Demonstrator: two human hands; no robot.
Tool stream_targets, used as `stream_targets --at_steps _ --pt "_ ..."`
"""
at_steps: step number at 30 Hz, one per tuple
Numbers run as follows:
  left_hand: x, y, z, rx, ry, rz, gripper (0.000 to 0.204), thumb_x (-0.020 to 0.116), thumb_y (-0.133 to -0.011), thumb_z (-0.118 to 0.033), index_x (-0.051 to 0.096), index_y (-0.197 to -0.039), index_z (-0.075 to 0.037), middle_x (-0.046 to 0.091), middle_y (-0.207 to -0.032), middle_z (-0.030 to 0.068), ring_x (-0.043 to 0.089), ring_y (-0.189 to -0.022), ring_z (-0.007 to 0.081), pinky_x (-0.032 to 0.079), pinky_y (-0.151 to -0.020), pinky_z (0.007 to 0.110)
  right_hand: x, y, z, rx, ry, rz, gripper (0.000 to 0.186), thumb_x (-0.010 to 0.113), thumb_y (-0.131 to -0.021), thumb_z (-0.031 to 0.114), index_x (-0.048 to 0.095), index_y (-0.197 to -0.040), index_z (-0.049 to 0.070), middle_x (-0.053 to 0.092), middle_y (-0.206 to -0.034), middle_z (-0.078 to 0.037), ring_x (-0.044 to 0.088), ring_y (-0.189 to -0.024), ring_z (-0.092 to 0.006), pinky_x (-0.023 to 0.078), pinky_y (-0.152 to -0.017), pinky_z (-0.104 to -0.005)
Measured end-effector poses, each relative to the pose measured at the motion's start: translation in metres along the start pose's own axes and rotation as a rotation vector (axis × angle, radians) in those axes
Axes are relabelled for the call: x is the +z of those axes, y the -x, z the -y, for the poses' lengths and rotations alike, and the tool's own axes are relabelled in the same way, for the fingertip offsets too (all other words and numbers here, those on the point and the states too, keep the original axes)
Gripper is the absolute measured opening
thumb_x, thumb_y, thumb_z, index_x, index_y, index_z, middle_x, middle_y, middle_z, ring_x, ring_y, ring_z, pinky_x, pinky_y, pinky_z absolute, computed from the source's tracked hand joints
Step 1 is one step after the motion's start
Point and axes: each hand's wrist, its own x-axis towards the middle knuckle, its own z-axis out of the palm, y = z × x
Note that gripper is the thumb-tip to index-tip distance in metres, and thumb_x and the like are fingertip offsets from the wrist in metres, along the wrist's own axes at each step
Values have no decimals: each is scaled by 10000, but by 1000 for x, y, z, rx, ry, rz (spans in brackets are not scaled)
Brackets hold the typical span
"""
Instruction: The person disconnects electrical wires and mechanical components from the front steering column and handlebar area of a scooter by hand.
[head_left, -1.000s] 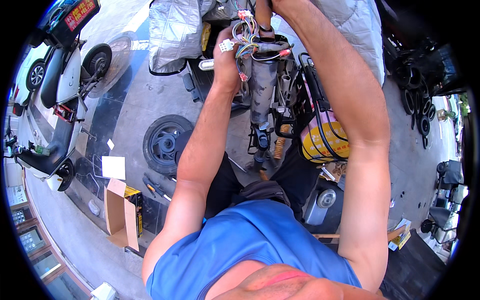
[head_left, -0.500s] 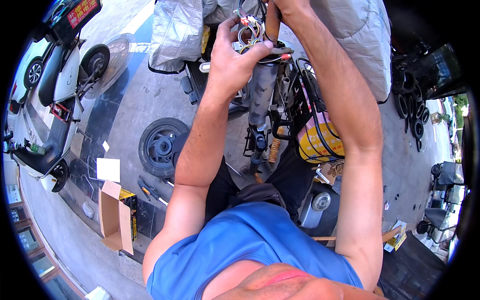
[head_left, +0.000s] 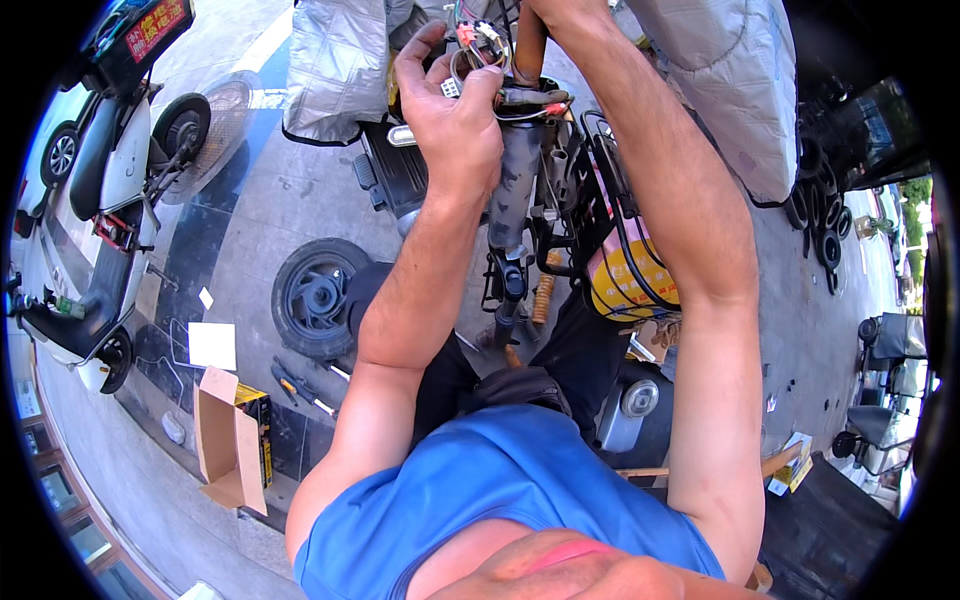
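Note:
My left hand (head_left: pixel 452 130) is closed on a bundle of thin coloured wires (head_left: pixel 484 55) with small white and red plug connectors, its thumb and fingers around the bundle's left side. Just to the right, my right hand (head_left: pixel 568 12) is at the top edge, close to the upper end of a brown tube (head_left: pixel 528 45); its fingers are cut off by the picture's rim. Below both hands stands the stripped front of a scooter, with a scuffed grey column (head_left: pixel 516 185). A short cable with a red connector (head_left: pixel 555 108) lies across the column's top.
Silver quilted covers (head_left: pixel 335 75) hang on both sides. A black rack (head_left: pixel 628 230) holds a yellow container (head_left: pixel 632 285) at right. On the ground lie a wheel (head_left: pixel 318 297), an opened cardboard box (head_left: pixel 230 440) and pliers (head_left: pixel 288 385). A white scooter (head_left: pixel 110 190) stands left.
My left hand has moved a little left with the wires, and its fingers are lifted more. My right hand has shifted slightly up and left, further out of the picture.

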Motion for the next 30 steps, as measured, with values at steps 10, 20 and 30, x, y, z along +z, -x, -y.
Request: stream_targets --at_steps 10,20,30 --pt "-11 -10 4 -150 168 105 620 587 -835 130 404 -1416 12 632 -1169 134 670 -1011 201 611 -835 339 -8 14 16 -157 67 -125 437 666 -825 178 646 -1112 -151 708 -961 -344 716 -939 -452 554 -887 -474" --pt "-14 -18 1 -207 208 143 635 587 -795 127 424 -1396 -1 660 -1103 130 671 -958 182 599 -801 312 -3 -1 15 -82 116 -39 443 656 -827 216 668 -1099 -133 718 -923 -326 724 -925 -443 554 -876 -472" --pt "-20 -15 0 -234 211 104 582 571 -813 106 455 -1378 30 673 -1128 166 678 -955 194 561 -849 301 -6 19 29 97 -114 -22 341 683 -855 159 660 -1045 -122 724 -810 -230 729 -727 -301 565 -675 -412"
